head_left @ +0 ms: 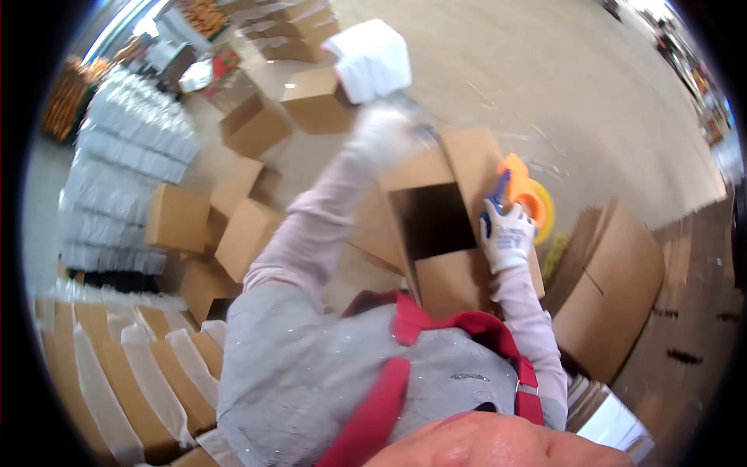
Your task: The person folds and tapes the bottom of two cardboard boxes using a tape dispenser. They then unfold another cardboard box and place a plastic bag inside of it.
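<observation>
My right hand (510, 237), in a white glove with blue fingertips, is closed around an orange tape dispenser (515, 167) with a yellow tape roll (545, 210). It is at the right side of a cardboard box (455, 280) whose flaps stand open over a dark inside. My left hand (384, 134), also gloved, is raised over the box's far left corner and smeared by motion; I cannot tell what its fingers do. A white sheet (373, 58) lies just beyond it in this view, overlapping another open carton (317, 101).
Several open cartons (253, 128) stand on the floor to the left. Behind them is a stack of plastic-wrapped packs (136, 156). Flattened cardboard (615, 288) leans at the right. Taped cartons (128, 373) are at the lower left.
</observation>
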Demonstrator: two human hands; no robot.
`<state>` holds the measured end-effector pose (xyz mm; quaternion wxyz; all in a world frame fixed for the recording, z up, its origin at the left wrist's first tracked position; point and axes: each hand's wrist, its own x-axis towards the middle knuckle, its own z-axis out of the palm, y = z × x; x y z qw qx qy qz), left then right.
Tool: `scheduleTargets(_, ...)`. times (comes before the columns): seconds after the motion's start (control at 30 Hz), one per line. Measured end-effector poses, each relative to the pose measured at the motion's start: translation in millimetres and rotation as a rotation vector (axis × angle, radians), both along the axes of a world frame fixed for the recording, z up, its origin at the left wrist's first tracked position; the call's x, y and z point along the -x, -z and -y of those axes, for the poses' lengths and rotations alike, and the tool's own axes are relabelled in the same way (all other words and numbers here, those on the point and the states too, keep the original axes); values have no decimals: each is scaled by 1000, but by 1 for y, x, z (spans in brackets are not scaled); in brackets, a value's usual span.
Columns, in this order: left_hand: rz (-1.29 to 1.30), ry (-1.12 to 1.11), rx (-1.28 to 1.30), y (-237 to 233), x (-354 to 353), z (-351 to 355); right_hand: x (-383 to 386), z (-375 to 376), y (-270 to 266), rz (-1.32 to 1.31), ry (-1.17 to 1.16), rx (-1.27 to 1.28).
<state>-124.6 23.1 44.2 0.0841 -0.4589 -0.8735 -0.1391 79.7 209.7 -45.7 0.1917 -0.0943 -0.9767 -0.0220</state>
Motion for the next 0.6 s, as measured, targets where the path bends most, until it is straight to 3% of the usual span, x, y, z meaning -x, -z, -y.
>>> scheduleTargets(0.03,-436,-243,-170,11,16,5,-3,-4,14,-19,6,22)
scheduleTargets(0.07,-437,-468,-56,49,33,1,-3,-6,23,-34,7,43)
scheduleTargets(0.1,-26,-264,-77,42,38,-17,-2,-4,21,24,33,63)
scheduleTargets(0.13,-77,-220,-193,47,30,-49,0,-5,17,79,53,79)
scheduleTargets(0.2,-141,-329,-79,81,24,-102,6,-3,11,134,92,50)
scheduleTargets(0.27,-42,-302,136,133,20,-115,-3,-6,1,128,73,58)
scheduleTargets(0.3,138,-331,207,118,15,-118,-11,-13,-10,65,17,282)
scheduleTargets(0.33,150,-325,198,107,20,-123,-16,-21,-18,-8,-35,511)
scheduleTargets(0.4,280,-256,204,106,23,-125,-28,-13,-55,-319,-247,1188)
scheduleTargets(0.47,351,-237,204,110,43,-133,-33,1,-81,-287,-331,1363)
scheduleTargets(0.5,353,-207,233,112,57,-136,-35,9,-43,-429,-439,1597)
scheduleTargets(0.53,361,-178,259,116,65,-135,-32,26,-52,-314,-286,1673)
scheduleTargets(0.6,366,-141,185,110,76,-114,-30,20,-3,-156,-368,1335)
